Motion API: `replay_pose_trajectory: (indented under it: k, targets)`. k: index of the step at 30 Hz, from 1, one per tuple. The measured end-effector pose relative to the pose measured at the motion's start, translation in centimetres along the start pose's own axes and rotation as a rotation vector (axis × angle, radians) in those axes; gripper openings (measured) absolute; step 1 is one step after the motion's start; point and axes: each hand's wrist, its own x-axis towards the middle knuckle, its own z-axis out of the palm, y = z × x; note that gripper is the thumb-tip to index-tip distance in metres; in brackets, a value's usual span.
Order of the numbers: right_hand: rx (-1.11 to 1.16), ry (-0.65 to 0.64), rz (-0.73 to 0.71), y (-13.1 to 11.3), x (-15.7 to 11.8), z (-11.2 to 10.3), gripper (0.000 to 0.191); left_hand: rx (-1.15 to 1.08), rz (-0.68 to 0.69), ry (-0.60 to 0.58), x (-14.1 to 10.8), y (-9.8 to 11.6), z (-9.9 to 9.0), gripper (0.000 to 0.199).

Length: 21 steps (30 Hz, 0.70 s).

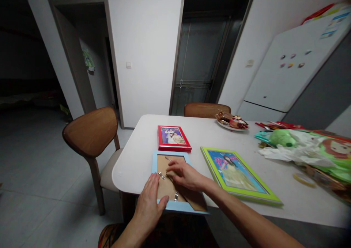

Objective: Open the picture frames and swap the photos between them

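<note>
A light blue picture frame (pixel 155 164) lies face down at the table's near edge, its brown backing board (pixel 162 189) showing. Small metal clips (pixel 176 196) sit on the board, and a brown stand flap (pixel 195 199) slants across its lower right. My left hand (pixel 149 200) rests flat along the frame's left edge, thumb spread over the lower corner. Over the middle of the backing is my right hand (pixel 185 174), fingers bent and slightly apart, tips touching the board near the flap's upper end. Its palm side is hidden.
A red picture frame (pixel 175 136) lies just beyond, a green one (pixel 238 171) to the right. Farther right are a plate of food (pixel 232 121), a tape roll (pixel 304 180) and a heap of plastic bags (pixel 309 145). Wooden chairs (pixel 91 132) stand left and behind.
</note>
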Motion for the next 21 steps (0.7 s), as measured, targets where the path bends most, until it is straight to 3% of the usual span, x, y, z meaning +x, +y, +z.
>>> replay_pose_trajectory:
  k: [2,4,8,14,21]
  targets:
    - [0.069,-0.133,-0.123,-0.4,-2.0,-0.6,0.029,-0.002,-0.006,-0.006,0.0,0.1,0.0,0.052]
    - [0.087,-0.168,-0.149,-0.7,-3.3,-0.7,0.022,-0.001,-0.013,-0.008,0.0,0.1,0.0,0.052]
    - [0.089,-0.082,-0.119,-0.9,-3.8,0.3,0.01,0.007,-0.025,-0.032,0.1,0.2,-0.1,0.052]
    - [0.082,0.062,-0.1,-1.0,-3.5,1.3,0.008,0.002,-0.033,-0.018,0.1,0.2,-0.2,0.052]
    - [-0.102,0.173,0.171,-0.6,-3.5,1.2,0.032,-0.022,-0.025,0.016,0.1,0.1,0.0,0.052]
